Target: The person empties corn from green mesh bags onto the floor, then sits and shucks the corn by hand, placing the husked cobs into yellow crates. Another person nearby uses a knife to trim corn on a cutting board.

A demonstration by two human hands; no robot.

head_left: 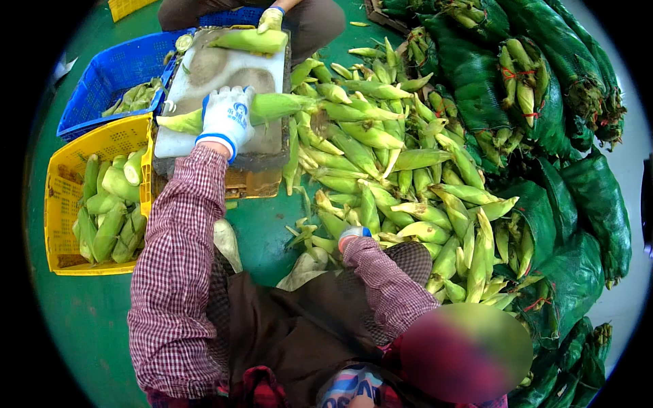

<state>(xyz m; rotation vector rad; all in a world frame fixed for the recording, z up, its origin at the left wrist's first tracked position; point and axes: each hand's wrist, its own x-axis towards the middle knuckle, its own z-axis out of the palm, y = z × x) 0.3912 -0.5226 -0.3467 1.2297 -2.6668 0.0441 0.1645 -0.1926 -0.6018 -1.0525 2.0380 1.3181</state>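
My left hand, in a white glove with blue trim, is closed over an ear of corn in its green husk. That ear lies crosswise over the white cutting board, its right end reaching toward the pile. My right hand, also gloved, is low beside the near edge of a heap of unpeeled corn. Its fingers are mostly hidden by the sleeve and the corn, so what it holds, if anything, does not show. Another husked-on ear rests at the board's far end.
A person across the board has a gloved hand on the far ear. At left stand a yellow crate of trimmed corn and a blue crate with husk pieces. Stacked green mesh sacks of corn line the right side.
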